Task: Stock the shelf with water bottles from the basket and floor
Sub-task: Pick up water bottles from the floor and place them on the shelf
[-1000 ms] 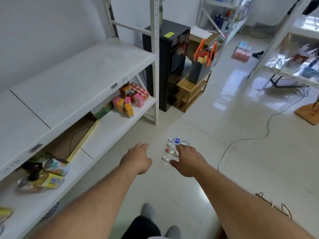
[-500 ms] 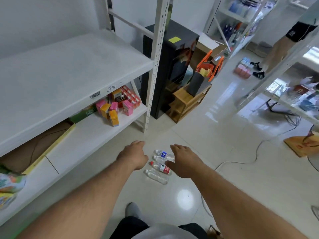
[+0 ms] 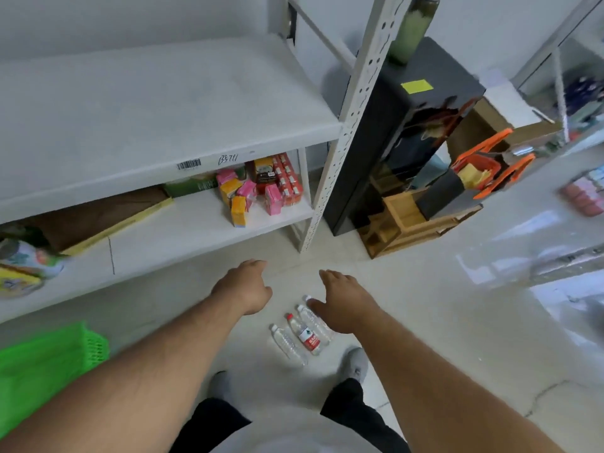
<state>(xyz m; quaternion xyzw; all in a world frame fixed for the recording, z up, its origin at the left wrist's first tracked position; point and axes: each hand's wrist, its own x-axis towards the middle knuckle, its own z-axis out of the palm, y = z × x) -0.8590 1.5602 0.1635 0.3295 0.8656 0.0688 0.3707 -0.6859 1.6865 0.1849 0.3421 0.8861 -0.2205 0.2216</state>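
Four water bottles point(image 3: 302, 335) lie below two empty hands.

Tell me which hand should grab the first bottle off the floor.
Right, probably. The right hand hangs open directly over the clear plastic water bottles lying on the pale tiled floor. The left hand sits further left, off the bottles and toward the white metal shelf.

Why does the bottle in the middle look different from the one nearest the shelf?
The middle bottle has a red cap and a red label; the left bottle has a white cap and looks plain. The middle one also reaches farther forward. Both are clear and lie on the floor, side by side.
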